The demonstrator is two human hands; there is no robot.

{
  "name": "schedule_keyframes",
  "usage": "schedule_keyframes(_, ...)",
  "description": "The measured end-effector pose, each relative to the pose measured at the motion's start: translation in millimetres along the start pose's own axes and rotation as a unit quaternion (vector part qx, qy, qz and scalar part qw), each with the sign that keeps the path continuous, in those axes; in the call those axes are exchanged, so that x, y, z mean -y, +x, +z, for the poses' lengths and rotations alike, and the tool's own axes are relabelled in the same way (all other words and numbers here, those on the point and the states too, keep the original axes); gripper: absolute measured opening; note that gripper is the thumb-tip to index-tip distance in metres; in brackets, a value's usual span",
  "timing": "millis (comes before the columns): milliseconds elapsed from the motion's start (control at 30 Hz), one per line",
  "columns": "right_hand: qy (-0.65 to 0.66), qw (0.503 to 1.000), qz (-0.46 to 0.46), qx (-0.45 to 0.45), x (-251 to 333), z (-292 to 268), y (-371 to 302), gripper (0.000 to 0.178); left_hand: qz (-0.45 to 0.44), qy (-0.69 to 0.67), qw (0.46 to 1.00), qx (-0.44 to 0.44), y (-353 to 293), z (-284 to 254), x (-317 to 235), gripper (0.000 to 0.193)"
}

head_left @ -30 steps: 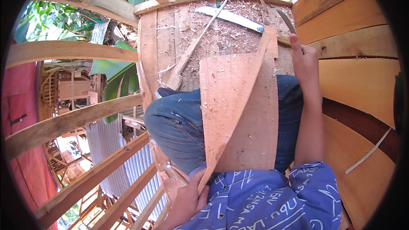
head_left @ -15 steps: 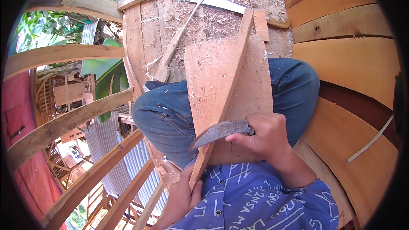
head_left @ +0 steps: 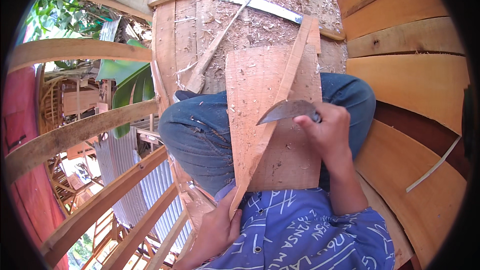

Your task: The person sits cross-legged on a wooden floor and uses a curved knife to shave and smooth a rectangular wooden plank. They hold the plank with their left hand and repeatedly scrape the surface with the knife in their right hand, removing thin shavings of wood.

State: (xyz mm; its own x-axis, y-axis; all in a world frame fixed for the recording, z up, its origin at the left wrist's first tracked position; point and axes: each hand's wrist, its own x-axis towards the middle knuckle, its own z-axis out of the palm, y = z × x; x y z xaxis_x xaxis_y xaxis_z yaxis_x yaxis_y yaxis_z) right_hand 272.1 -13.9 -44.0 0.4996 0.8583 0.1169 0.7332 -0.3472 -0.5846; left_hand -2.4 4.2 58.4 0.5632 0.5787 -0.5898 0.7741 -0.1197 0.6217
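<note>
A long narrow wooden strip (head_left: 291, 72) slants across a wide wooden board (head_left: 250, 100) that lies over my lap. Its near end sits in my left hand (head_left: 220, 222), closed around it close to my shirt. My right hand (head_left: 330, 125) grips a knife (head_left: 285, 110) with a curved, dark-spotted blade. The blade lies across the strip around its middle, its tip pointing left. The knife's handle is mostly hidden by my fingers. Small shavings are scattered over the board.
Beyond the board, wood shavings (head_left: 265, 32) cover the plank floor. A saw-like white blade (head_left: 265, 7) and another wooden stick (head_left: 215, 50) lie there. Slatted rails (head_left: 85, 122) stand on the left, with a drop beyond them. A plank wall (head_left: 405, 75) rises on the right.
My right hand and the knife have moved away from me, up along the strip toward its middle. My left hand keeps its hold on the near end. The view has shifted slightly.
</note>
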Motion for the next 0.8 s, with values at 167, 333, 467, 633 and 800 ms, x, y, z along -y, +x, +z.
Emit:
schedule_keyframes(167, -0.013, 0.988, 0.149, -0.045, -46.4, -14.4, 44.2, 0.070, -0.034, -0.051, 0.998, -0.002, -2.3, 0.9, -1.4, 0.047)
schedule_keyframes(333, 0.068, 0.994, 0.089, -0.011, -26.1, -24.1, 30.8, 0.065, -0.039, -0.064, 0.997, -0.014, 0.3, 2.4, 0.2, 0.046)
schedule_keyframes(467, 0.050, 0.995, -0.037, 0.079, 14.6, -12.4, -5.1, 0.062, -0.021, -0.039, 0.999, -0.012, 1.3, 1.7, 1.9, 0.051)
schedule_keyframes(633, 0.049, 0.995, -0.052, 0.066, 13.6, -6.9, 2.0, 0.067, -0.048, -0.044, 0.998, -0.002, -0.8, 2.0, 2.3, 0.052)
schedule_keyframes(800, 0.026, 0.991, 0.128, -0.003, -16.4, -8.8, 32.1, 0.068, -0.023, -0.031, 0.999, -0.005, -1.4, 4.5, 1.2, 0.052)
